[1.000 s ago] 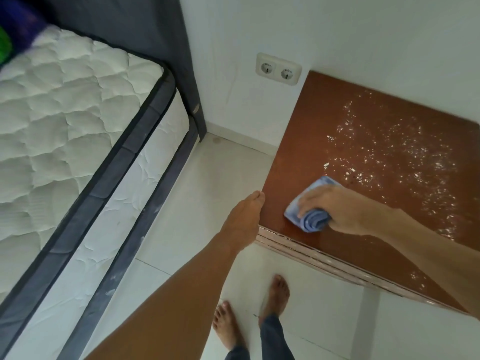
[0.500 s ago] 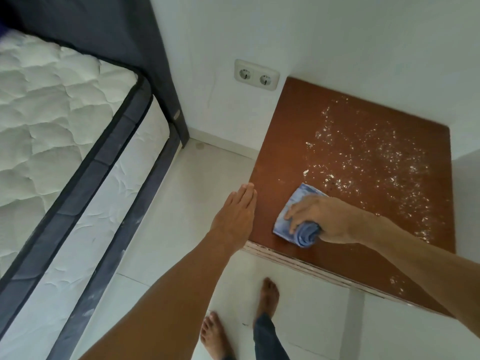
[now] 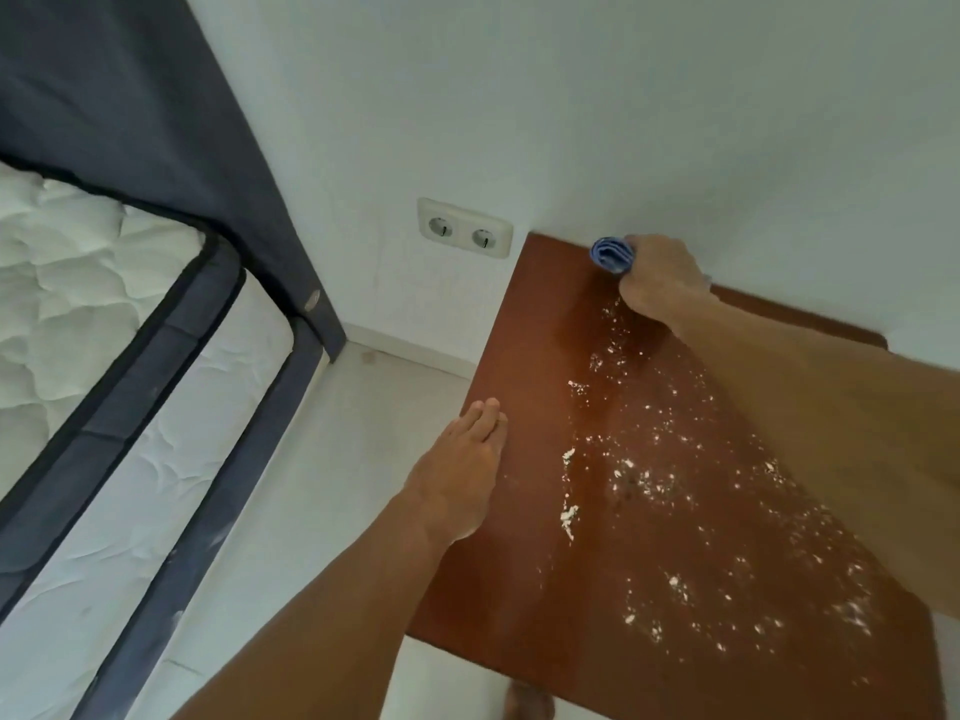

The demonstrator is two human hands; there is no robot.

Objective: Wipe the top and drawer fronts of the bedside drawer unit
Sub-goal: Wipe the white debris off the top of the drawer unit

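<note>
The brown top of the bedside drawer unit (image 3: 524, 356) fills the right half of the view, scattered with white crumbs and powder (image 3: 644, 480). My right hand (image 3: 660, 283) is at the top's far edge against the wall, shut on a bunched blue cloth (image 3: 613, 254) that sticks out to the left of my fist. My left hand (image 3: 457, 480) lies flat with fingers together at the top's left edge, holding nothing. The drawer fronts are hidden below the top.
A white mattress with dark piping (image 3: 104, 324) lies on the left, with a dark headboard (image 3: 156, 122) behind it. A double wall socket (image 3: 465, 228) sits on the white wall just left of the unit. Pale floor tiles (image 3: 332, 459) run between bed and unit.
My right hand carried the blue cloth from the near left part of the top to the far edge by the wall. The view moved closer over the unit. My left hand stayed at the left edge.
</note>
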